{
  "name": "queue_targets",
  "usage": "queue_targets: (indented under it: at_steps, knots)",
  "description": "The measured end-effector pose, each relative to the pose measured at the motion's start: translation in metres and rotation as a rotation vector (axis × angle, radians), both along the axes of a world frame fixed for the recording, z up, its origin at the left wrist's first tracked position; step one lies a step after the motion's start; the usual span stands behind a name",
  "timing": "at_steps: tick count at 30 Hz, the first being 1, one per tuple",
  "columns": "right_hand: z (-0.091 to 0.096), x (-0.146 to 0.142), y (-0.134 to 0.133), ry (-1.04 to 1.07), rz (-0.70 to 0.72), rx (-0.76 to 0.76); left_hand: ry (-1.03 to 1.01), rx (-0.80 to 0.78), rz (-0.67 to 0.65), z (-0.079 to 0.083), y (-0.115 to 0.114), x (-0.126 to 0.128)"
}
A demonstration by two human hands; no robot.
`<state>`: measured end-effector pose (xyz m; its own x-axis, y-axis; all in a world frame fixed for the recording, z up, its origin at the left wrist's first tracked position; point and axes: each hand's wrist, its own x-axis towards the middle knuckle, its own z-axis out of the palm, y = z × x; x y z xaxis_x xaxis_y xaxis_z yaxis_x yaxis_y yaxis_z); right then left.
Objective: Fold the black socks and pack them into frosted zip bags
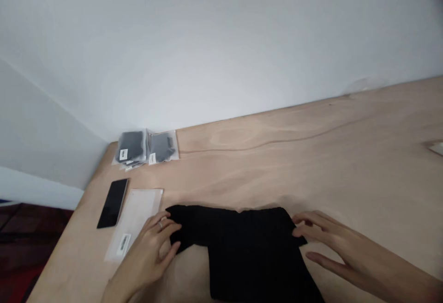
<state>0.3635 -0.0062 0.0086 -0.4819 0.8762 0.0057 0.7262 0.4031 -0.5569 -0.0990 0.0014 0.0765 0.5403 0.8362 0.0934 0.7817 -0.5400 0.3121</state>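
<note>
My left hand (147, 252) open on folded black garment (245, 252), right hand (332, 243) open, fingertips on its edge, garment at 6 o'clock on desk (277, 169), clear plastic bag (133, 220), phone (112, 203) at 8, bagged black garments (145, 148) at 10

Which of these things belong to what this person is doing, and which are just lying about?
Being worked on: black garment, under the left hand and right hand.

Just lying about: clear plastic bag, black smartphone, bagged black items.

A plastic sleeve (134, 215) and phone (113, 203) crowd the left hand (148, 247); the right hand (332, 243) can pass over the plywood table (346, 155)
</note>
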Motion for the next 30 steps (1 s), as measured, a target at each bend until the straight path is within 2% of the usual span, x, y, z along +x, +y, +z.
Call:
queue_targets:
  at_steps: [3,6,8,10,13,16,21,24,27,30]
  knots:
    - [0.007,-0.021,-0.004,-0.031,-0.019,0.180,-0.041,0.063,-0.027,0.004,-0.004,0.016]
    - [0.005,-0.039,-0.005,-0.083,0.075,0.273,0.027,-0.075,-0.198,-0.007,-0.005,0.038]
    - [-0.006,-0.045,-0.006,-0.117,0.146,0.245,0.109,-0.199,-0.266,-0.020,-0.006,0.049]
    - [-0.019,-0.044,-0.007,-0.129,0.198,0.209,0.160,-0.293,-0.271,-0.032,-0.006,0.055]
    - [-0.031,-0.038,-0.014,-0.141,0.198,0.178,0.169,-0.339,-0.259,-0.041,-0.008,0.055]
    - [-0.026,-0.033,-0.027,-0.150,0.182,0.134,0.153,-0.291,-0.313,-0.046,-0.014,0.051]
    - [-0.008,-0.038,-0.044,-0.080,0.305,0.046,0.127,-0.157,-0.418,-0.056,-0.026,0.050]
    - [-0.002,-0.040,-0.042,-0.082,0.265,0.006,-0.004,-0.148,-0.336,-0.059,-0.027,0.054]
    - [0.000,-0.037,-0.039,-0.047,0.180,-0.049,-0.205,-0.178,-0.139,-0.057,-0.022,0.064]
    - [-0.002,-0.032,-0.037,-0.014,0.185,-0.080,-0.373,-0.215,0.086,-0.052,-0.011,0.076]
